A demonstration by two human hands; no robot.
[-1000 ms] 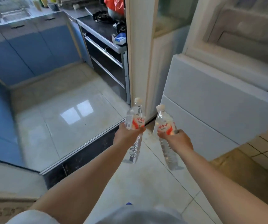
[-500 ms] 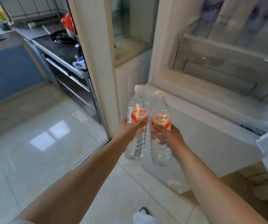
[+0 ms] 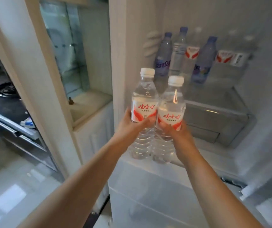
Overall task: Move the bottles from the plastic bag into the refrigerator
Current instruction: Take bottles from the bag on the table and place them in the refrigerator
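Now my left hand (image 3: pixel 132 127) grips one bottle (image 3: pixel 144 112), my right hand (image 3: pixel 175 130) another bottle (image 3: pixel 170 119), both at the open refrigerator (image 3: pixel 255 145); several bottles (image 3: pixel 191 55) already shelved, these remain.

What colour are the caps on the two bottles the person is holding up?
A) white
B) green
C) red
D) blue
A: the bottle in the left hand and the bottle in the right hand both have white caps; blue caps sit only on bottles already in the refrigerator.
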